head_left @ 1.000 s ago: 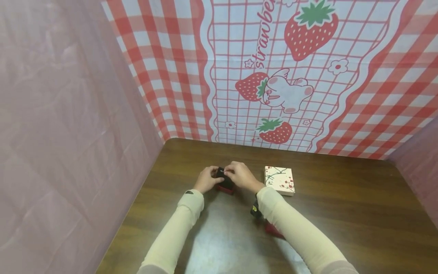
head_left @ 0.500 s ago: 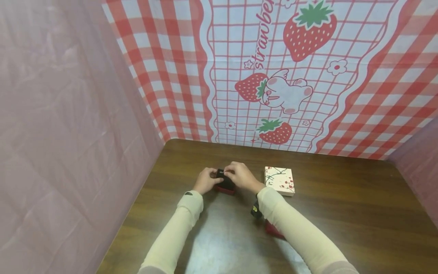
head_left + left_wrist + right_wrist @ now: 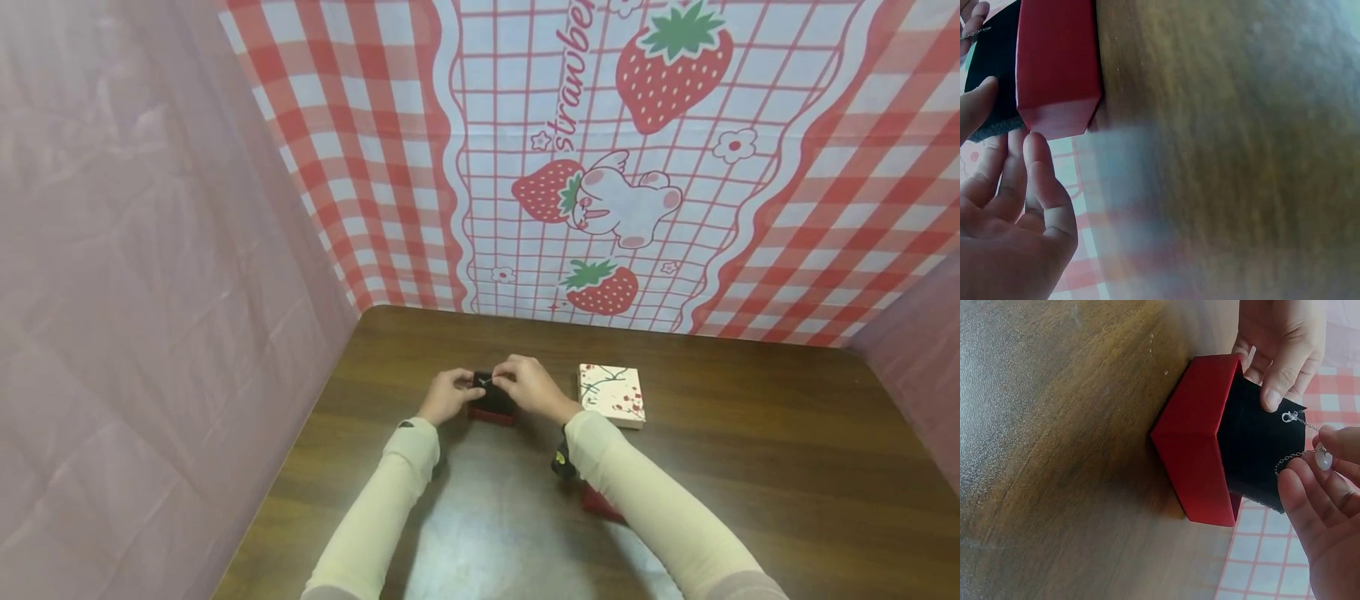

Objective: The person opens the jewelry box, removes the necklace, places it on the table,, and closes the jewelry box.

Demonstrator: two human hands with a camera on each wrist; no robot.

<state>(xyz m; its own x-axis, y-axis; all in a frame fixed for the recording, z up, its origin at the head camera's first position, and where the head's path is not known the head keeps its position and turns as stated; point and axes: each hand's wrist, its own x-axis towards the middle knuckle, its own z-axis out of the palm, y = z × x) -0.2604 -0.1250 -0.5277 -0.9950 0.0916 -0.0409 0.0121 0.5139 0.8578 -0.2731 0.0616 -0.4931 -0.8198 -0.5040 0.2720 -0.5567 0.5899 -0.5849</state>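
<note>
A red box (image 3: 1194, 444) stands on the table in front of me, with a black pad (image 3: 1263, 447) tilted up out of its open top. My left hand (image 3: 445, 396) pinches the pad's edge, its thumb lying on the black face. With thumb and fingers, my right hand (image 3: 528, 386) holds a fine silver-coloured chain (image 3: 1289, 456). Its clasp (image 3: 1288, 417) lies against the pad near the left thumb. A pale round charm (image 3: 1324, 460) hangs at the right fingertips. The left wrist view shows mostly the box's red side (image 3: 1057, 62) and the left fingers below it.
A cream box with a red-flower and branch pattern (image 3: 612, 394) sits right of my right hand. Partly under my right forearm is a dark red object (image 3: 602, 504). A strawberry-print cloth (image 3: 577, 208) hangs behind the wooden table (image 3: 750, 450).
My left hand has shifted slightly left, and the pad's upper end has come down a little. The right hand stays at nearly the same spot, still holding the chain.
</note>
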